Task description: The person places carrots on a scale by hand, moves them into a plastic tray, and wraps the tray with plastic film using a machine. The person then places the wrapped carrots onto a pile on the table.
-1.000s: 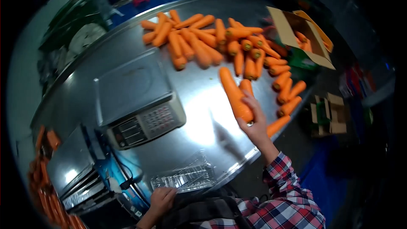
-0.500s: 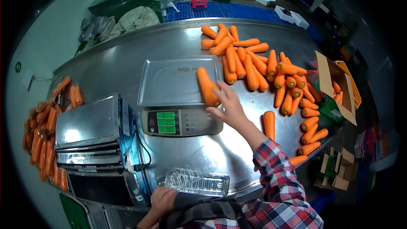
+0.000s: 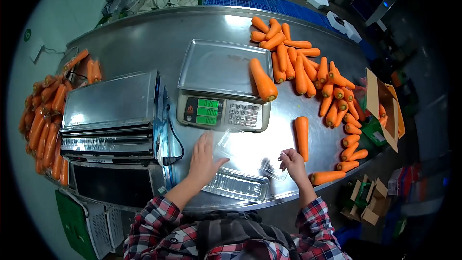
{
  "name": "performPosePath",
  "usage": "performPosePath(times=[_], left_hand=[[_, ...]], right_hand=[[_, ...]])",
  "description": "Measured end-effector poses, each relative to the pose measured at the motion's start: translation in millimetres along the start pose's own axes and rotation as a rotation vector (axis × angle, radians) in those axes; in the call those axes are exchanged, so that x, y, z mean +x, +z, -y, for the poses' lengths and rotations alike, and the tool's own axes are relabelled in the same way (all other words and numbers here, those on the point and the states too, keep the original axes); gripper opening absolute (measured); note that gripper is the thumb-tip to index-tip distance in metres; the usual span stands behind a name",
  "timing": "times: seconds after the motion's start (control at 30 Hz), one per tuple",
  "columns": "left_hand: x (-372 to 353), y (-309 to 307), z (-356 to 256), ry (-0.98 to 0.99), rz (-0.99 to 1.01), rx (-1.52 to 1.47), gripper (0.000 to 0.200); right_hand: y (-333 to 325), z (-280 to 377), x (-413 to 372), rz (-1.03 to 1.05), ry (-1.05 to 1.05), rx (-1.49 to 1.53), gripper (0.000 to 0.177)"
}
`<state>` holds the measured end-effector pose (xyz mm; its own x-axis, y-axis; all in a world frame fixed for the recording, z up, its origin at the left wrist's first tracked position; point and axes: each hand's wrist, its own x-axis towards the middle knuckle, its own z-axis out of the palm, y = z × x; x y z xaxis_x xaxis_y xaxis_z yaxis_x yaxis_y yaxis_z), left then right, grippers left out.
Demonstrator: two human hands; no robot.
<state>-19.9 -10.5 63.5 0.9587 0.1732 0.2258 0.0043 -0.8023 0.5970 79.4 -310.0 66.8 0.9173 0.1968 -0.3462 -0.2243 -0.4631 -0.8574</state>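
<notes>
One large carrot (image 3: pixel 263 80) lies on the right side of the metal pan of a digital scale (image 3: pixel 216 70), whose green displays are lit. My left hand (image 3: pixel 204 160) is below the scale with its fingers spread, holding nothing. My right hand (image 3: pixel 292 162) pinches the edge of a clear plastic piece (image 3: pixel 274 168) at the right. Between my hands another clear plastic piece (image 3: pixel 233 142) shows faintly. A clear tray (image 3: pixel 238 184) rests near the table's front edge. Just above my right hand a single carrot (image 3: pixel 301 137) lies on the table.
Many loose carrots (image 3: pixel 301 74) spread over the right of the metal table (image 3: pixel 144 29). Bagged carrots (image 3: pixel 45 125) are piled at the far left, beside a wrapping machine (image 3: pixel 110 101). A cardboard box (image 3: pixel 387 108) stands at the right edge.
My right hand has let go of the carrot on the scale and moved down to the plastic. My left hand has moved up and opened. The view has shifted.
</notes>
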Motion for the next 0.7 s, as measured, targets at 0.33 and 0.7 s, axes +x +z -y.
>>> performPosePath(times=[0.33,0.7], left_hand=[[-27,5,20,-0.746,0.005,-1.371,0.074],[-47,-21,8,-0.745,0.062,-0.937,0.014]], right_hand=[[47,14,-53,-0.049,-0.157,-0.186,0.016],[39,153,129,-0.175,-0.282,-0.663,0.080]])
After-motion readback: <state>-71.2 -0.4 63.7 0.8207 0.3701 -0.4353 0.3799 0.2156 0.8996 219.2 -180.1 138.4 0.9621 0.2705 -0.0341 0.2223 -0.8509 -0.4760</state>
